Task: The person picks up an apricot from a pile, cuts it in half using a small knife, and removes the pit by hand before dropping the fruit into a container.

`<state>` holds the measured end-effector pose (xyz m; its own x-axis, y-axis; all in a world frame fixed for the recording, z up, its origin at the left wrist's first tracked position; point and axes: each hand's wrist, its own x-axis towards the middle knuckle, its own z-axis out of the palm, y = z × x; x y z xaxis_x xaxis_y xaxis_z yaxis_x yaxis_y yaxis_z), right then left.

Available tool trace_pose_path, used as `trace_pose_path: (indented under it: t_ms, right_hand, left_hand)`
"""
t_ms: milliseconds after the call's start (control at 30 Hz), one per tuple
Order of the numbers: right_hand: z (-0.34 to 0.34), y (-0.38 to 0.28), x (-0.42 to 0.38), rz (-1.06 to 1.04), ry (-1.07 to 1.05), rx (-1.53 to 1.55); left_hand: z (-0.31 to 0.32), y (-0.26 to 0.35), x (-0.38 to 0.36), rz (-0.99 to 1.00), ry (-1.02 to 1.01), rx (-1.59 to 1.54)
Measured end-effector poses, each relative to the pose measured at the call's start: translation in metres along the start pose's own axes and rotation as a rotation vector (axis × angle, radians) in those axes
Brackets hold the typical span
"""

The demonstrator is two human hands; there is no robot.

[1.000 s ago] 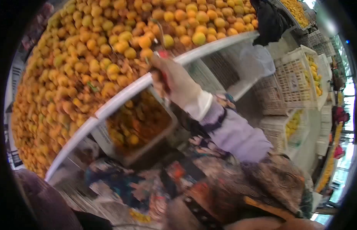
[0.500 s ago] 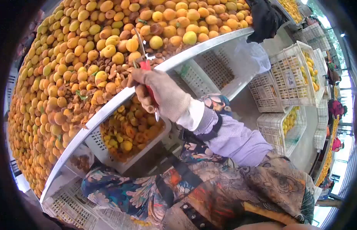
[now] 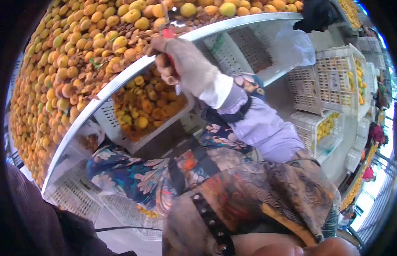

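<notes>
Nearest the camera lies the person's lap, covered by a patterned apron (image 3: 232, 187) in blue, orange and brown. Above it a lilac sleeve (image 3: 262, 128) with a white cuff leads up to the right hand (image 3: 181, 64), which wears a beige work glove. That hand is clenched around a red-handled tool (image 3: 169, 34); the red grip shows at the top of the fist, and a pale metal part pokes out beneath it. What kind of tool it is stays unclear. The left hand does not show.

Just under the fist a white slatted crate (image 3: 117, 132) holds cut orange apricot pieces (image 3: 147, 106). The fist rests at the white rim (image 3: 121, 79) of the desk, which carries a great heap of whole apricots (image 3: 66, 55), yellow to orange, with brown pits scattered near the rim.

Farther right stand stacked white crates (image 3: 331, 85), some holding yellow fruit, and a clear plastic bag (image 3: 294, 42) hangs over one of them. A dark garment (image 3: 318, 13) lies at the desk's far end.
</notes>
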<state>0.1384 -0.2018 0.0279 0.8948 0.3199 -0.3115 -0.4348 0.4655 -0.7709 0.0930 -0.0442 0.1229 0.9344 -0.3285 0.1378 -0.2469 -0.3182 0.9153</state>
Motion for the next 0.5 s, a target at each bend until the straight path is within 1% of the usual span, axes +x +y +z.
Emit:
trace_pose_path:
  t_ms: [33,67,133,167,200,267,300,333,400,467,500]
  right_hand:
    - [0.003,-0.002,-0.004,-0.001,0.04,-0.038]
    - [0.001,-0.002,0.002,-0.004,0.033,-0.015]
    - [-0.001,0.004,0.012,0.145,0.056,0.001]
    - [-0.004,0.004,0.0,-0.099,-0.085,-0.17]
    - [0.001,0.005,-0.003,-0.106,-0.098,-0.196]
    - [0.002,-0.003,0.005,0.085,0.064,-0.027]
    - [0.001,-0.01,0.002,-0.012,0.013,-0.158]
    - [-0.002,-0.007,0.004,0.015,0.046,0.06]
    - [-0.003,-0.013,0.006,-0.066,0.116,0.098]
    - [-0.008,-0.02,0.004,-0.039,0.116,0.109]
    - [-0.011,-0.022,0.002,-0.071,0.129,0.157]
  left_hand:
    - [0.002,-0.002,0.004,0.017,-0.002,-0.022]
    - [-0.003,-0.003,0.004,0.016,-0.008,-0.006]
    - [-0.026,0.003,-0.004,-0.042,-0.011,0.074]
    - [-0.033,0.005,-0.007,-0.063,0.0,0.093]
    - [-0.031,0.004,-0.003,-0.043,0.028,0.078]
    - [-0.025,0.004,0.025,0.101,0.089,0.043]
    - [-0.026,0.006,0.038,0.16,0.098,0.035]
    - [-0.03,0.008,0.046,0.192,0.08,0.041]
    - [-0.035,0.01,0.074,0.293,0.083,0.063]
    - [-0.047,0.02,0.089,0.344,0.08,0.106]
    - [-0.053,0.029,0.096,0.369,0.078,0.137]
